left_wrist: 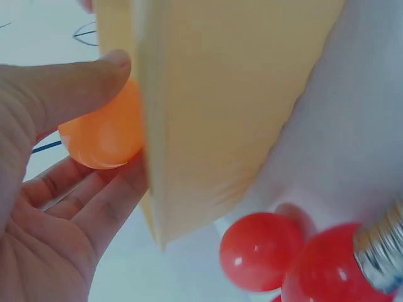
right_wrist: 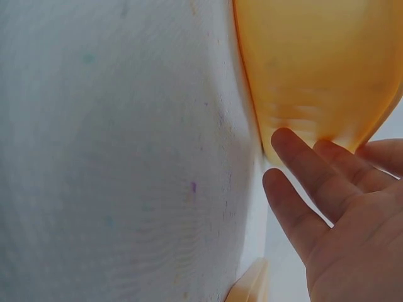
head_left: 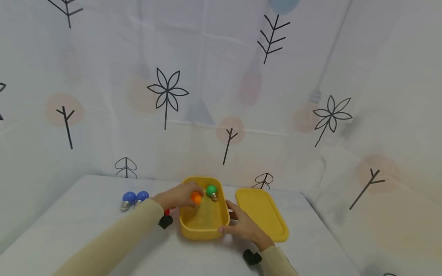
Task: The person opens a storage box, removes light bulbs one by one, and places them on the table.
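In the head view my left hand (head_left: 180,194) reaches over the left wall of a yellow plastic box (head_left: 202,234). Thumb and fingers hold an orange toy light bulb (head_left: 196,197) at the inside of the box; only its rounded end shows in the left wrist view. A green toy bulb (head_left: 211,190) with a silver base lies inside, near the far right corner. My right hand (head_left: 243,227) is at the box's right side, fingers spread and fairly straight against the outer wall, thumb near the front right corner.
Left of the box lie two blue toy bulbs (head_left: 129,198). Several red toy bulbs (left_wrist: 261,251) sit close beside its left wall, mostly hidden by my left arm in the head view. A yellow lid (head_left: 264,214) lies flat on the white table (head_left: 197,258) to the right.
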The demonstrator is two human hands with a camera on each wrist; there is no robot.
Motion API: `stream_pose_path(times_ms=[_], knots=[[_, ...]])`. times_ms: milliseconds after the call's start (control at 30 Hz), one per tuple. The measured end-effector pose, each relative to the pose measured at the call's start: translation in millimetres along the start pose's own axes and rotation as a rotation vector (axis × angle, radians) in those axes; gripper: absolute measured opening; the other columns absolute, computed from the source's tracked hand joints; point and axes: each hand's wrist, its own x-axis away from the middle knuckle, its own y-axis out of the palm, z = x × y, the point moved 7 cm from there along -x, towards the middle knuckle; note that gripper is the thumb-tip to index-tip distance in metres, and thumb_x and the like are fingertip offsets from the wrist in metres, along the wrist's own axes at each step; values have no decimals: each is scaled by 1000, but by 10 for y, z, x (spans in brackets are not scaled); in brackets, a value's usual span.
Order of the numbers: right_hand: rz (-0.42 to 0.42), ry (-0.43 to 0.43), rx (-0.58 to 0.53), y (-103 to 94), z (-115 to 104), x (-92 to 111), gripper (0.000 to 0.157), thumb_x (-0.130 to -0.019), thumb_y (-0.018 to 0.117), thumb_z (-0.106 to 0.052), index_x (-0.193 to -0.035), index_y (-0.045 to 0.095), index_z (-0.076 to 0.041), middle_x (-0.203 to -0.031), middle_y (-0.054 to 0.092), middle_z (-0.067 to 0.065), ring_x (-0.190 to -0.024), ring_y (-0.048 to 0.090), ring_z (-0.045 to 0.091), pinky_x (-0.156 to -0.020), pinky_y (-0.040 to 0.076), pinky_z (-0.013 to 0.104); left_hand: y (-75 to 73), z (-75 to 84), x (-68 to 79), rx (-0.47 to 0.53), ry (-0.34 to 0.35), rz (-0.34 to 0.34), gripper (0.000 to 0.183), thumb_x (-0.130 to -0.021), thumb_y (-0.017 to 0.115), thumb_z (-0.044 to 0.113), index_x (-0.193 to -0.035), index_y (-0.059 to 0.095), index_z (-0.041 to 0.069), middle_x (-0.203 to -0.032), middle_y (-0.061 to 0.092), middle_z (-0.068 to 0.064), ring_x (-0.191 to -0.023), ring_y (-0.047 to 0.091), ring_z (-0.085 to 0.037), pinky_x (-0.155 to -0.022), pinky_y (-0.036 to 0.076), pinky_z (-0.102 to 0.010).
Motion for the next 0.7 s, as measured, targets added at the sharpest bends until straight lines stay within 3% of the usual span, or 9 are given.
stream_pose_path(times_ms=[200, 400, 700], knots=[[9, 37, 10, 1, 17, -6, 98, -75, 75, -51, -152, 23, -20, -149, 35, 3, -118, 51, 21, -98, 43, 54, -154, 29, 237, 17, 14, 83, 31, -80, 78, 16, -108, 67, 17, -111, 53, 0, -106, 49, -20, -100, 41, -42], [11, 49, -3, -1, 36, 3, 97, -75, 75, -51, -152, 24, -21, -149, 35, 2, -117, 51, 21, -97, 44, 53, -191, -36, 486, 58, -57, 129, 34, -80, 78, 20, -112, 67, 23, -110, 51, 7, -106, 50, -16, -100, 44, -42], [19, 43, 7, 4, 30, 3, 98, -75, 75, -52, -152, 23, -21, -148, 37, 2, -115, 51, 19, -97, 44, 53, -251, -85, 893, 39, -57, 246, 34, -82, 75, 17, -115, 67, 21, -106, 49, 7, -94, 50, -11, -92, 49, -39]])
